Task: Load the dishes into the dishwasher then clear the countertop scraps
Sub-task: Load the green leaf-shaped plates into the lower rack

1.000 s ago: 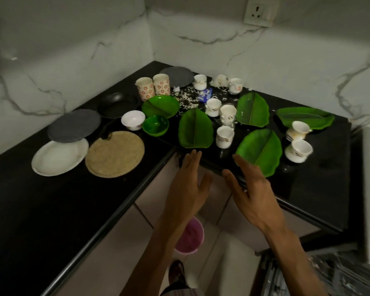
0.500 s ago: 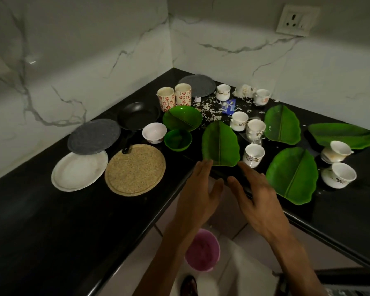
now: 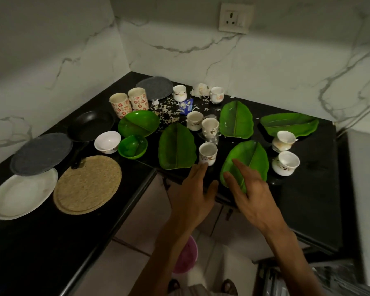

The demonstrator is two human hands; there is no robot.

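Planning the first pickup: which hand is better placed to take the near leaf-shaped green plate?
The right hand. Its open fingers already reach over the near leaf plate; the left hand, also open, points at the small cup beside it.

The right hand (image 3: 250, 195) covers the near tip of the closest leaf-shaped green plate (image 3: 250, 159), and whether its fingers touch the plate or hover over it cannot be told. A forearm hides part of the pink bucket (image 3: 187, 259) on the floor, and the dishwasher rack (image 3: 320, 280) at the lower right is blurred and cut by the picture's edge, so its contents are unreadable. The scraps (image 3: 169, 110) at the back of the worktop (image 3: 30, 242) are too small to identify, as is the print on the blue wrapper (image 3: 187, 103).
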